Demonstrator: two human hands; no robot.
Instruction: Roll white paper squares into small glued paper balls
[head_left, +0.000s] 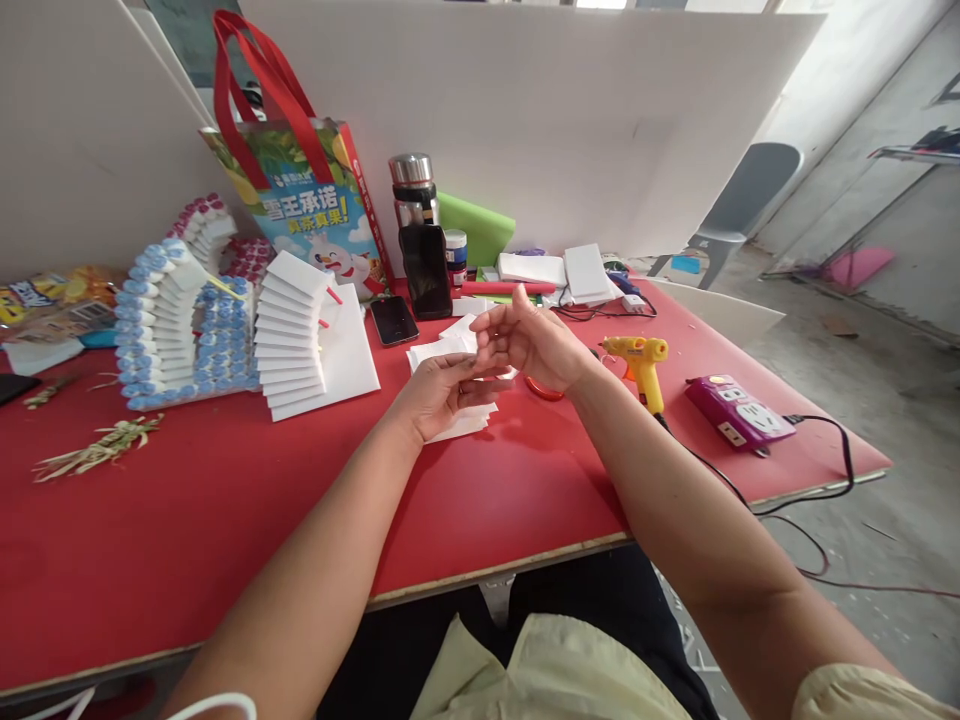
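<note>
My left hand [448, 396] is held over white paper pieces [459, 428] in the middle of the red table. Its thumb and fingers are drawn together, and whatever lies between them is too small to make out. Facing it from the right, my right hand [534, 345] has its thumb raised and its fingers apart, reaching toward the left fingertips. I see nothing held in it. More white sheets lie partly hidden behind both hands. Red-handled scissors or pliers [544, 390] rest under my right wrist, mostly covered.
Right of my hands are a yellow glue gun [639, 365] and a purple power strip [739, 410] with black cords. Leftward stand a fanned white foam stack [291, 345] and blue-tipped rolls [154, 330]. Behind are phones [394, 321], a flask [412, 185] and a shopping bag [315, 205].
</note>
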